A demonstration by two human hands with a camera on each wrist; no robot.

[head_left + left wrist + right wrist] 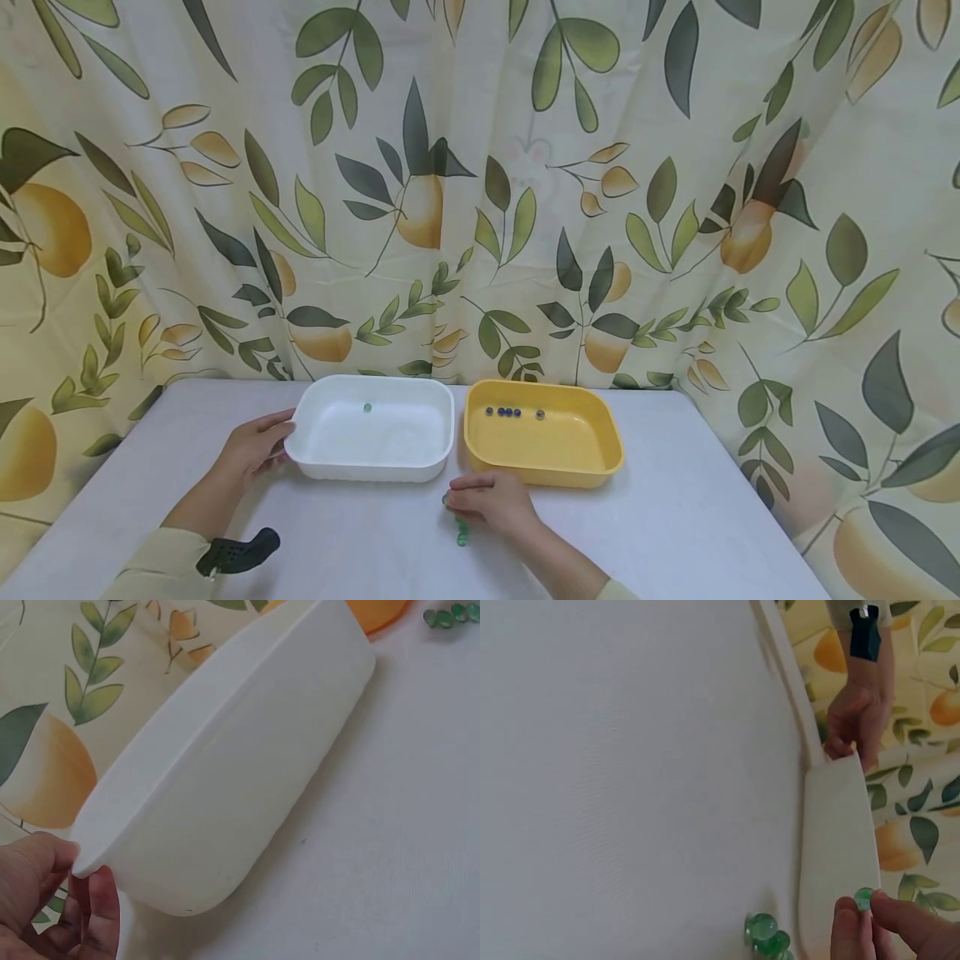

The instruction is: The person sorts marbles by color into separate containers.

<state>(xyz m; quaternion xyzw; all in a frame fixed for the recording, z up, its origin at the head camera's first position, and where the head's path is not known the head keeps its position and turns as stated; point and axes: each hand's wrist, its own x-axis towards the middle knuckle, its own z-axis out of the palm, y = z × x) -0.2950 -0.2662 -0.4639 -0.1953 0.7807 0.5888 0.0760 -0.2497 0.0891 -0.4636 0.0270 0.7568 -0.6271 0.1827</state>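
My left hand [255, 444] pinches the left rim of a white tub [367, 472] between thumb and fingers; the left wrist view shows this grip up close [64, 892]. One green marble [367, 408] lies inside that tub. In the right wrist view, a green glass marble [863, 898] is pinched between the thumb and fingertips of my right hand [495, 504]. That hand is over the table, in front of the gap between the tubs. Just beneath it, several green marbles [763, 928] sit clustered on the table, partly hidden by the hand in the head view.
A yellow tub [540, 477] stands to the right of the white one, with several dark blue marbles [509, 412] inside. White cloth covers the table [360, 542]. Behind it hangs a curtain [480, 275] printed with fruit and leaves.
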